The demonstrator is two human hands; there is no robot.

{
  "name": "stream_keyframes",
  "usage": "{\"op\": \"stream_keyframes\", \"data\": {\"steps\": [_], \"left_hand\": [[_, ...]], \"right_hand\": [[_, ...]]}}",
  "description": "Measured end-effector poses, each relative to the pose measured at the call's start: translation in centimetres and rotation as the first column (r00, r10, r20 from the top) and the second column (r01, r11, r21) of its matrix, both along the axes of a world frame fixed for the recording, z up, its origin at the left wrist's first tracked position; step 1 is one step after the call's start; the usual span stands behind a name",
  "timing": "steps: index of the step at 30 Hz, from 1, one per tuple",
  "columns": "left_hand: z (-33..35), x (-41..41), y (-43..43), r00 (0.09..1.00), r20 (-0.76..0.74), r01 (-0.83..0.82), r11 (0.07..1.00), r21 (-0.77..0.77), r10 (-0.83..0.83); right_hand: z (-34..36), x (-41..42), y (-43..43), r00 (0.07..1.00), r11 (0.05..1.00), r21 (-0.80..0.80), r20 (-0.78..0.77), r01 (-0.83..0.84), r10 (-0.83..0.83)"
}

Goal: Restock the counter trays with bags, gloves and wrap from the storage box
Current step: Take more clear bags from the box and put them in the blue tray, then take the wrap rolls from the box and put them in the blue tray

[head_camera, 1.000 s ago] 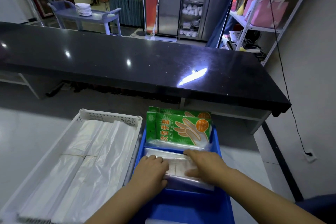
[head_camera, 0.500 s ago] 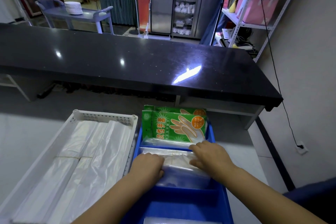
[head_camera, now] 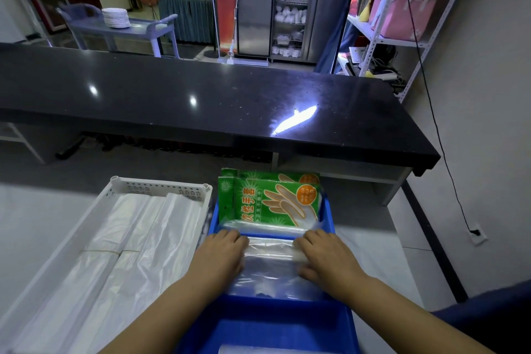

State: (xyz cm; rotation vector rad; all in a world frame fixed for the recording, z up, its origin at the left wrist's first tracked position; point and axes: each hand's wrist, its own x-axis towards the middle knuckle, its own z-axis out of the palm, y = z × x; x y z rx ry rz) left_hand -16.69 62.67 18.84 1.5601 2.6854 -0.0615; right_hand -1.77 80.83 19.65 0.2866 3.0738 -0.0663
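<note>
A blue divided tray [head_camera: 339, 322] lies in front of me. Its far section holds green packs of disposable gloves [head_camera: 270, 200], standing tilted. A clear plastic pack [head_camera: 270, 264] lies in the middle section. My left hand [head_camera: 221, 256] presses on the pack's left end with its fingers curled over it. My right hand [head_camera: 324, 257] presses on the right end, fingers bent over the pack's far edge. At the tray's near end, part of a clear roll or pack [head_camera: 258, 349] shows.
A white perforated tray [head_camera: 161, 186] left of the blue one holds folded white plastic bags [head_camera: 120, 250]. A long black counter [head_camera: 201, 100] runs across behind. A metal shelf rack [head_camera: 399, 20] with pink bags stands at the right wall.
Both hands have spread apart to the two ends of the clear pack. The pack now lies flatter in the middle section.
</note>
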Motion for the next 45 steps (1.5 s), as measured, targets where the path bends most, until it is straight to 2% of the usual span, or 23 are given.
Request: {"op": "stream_keyframes", "data": {"steps": [3,8,11,15,19,25,28,33,38,45], "left_hand": [[0.0,0.3,0.2,0.999,-0.029,-0.023,0.998,-0.058,0.021],[1.9,1.2,-0.3,0.993,-0.118,0.026,0.999,0.021,-0.024],[2.4,1.8,-1.7,0.99,-0.125,-0.049,0.987,0.151,0.068],[3.0,3.0,-5.1,0.955,-0.056,-0.271,0.93,0.248,0.293],[3.0,4.6,-10.0,0.855,0.058,-0.508,0.81,0.292,0.515],[2.5,7.3,-19.3,0.705,0.145,-0.696,0.64,0.326,0.694],[2.7,8.9,-24.4,0.641,0.173,-0.745,0.551,0.376,0.748],[1.8,11.1,-34.4,0.503,0.182,-0.835,0.421,0.354,0.845],[0.5,13.0,-46.0,0.367,0.234,-0.903,0.284,0.323,0.9],[-2.7,15.9,-58.7,0.258,0.26,-0.952,0.2,0.23,0.93]], "right_hand": [[-0.1,0.0,0.0,0.999,1.0,-0.02,0.04,0.0,0.0],[0.3,-0.7,0.0,0.994,0.993,0.051,-0.017,-0.11,0.111],[0.8,-1.5,-0.7,0.972,0.974,0.043,-0.073,-0.222,0.225],[1.4,-3.5,-2.9,0.923,0.93,0.013,-0.116,-0.367,0.366],[1.4,-5.4,-5.6,0.88,0.885,-0.048,-0.145,-0.463,0.453],[1.9,-7.2,-12.3,0.824,0.823,-0.101,-0.173,-0.559,0.539],[2.6,-7.7,-16.7,0.778,0.777,-0.103,-0.203,-0.621,0.594],[3.1,-8.6,-26.5,0.716,0.724,-0.044,-0.202,-0.689,0.669],[2.7,-8.3,-38.4,0.614,0.628,0.008,-0.196,-0.778,0.764],[-1.3,-7.8,-51.3,0.601,0.597,-0.067,-0.064,-0.799,0.797]]}}
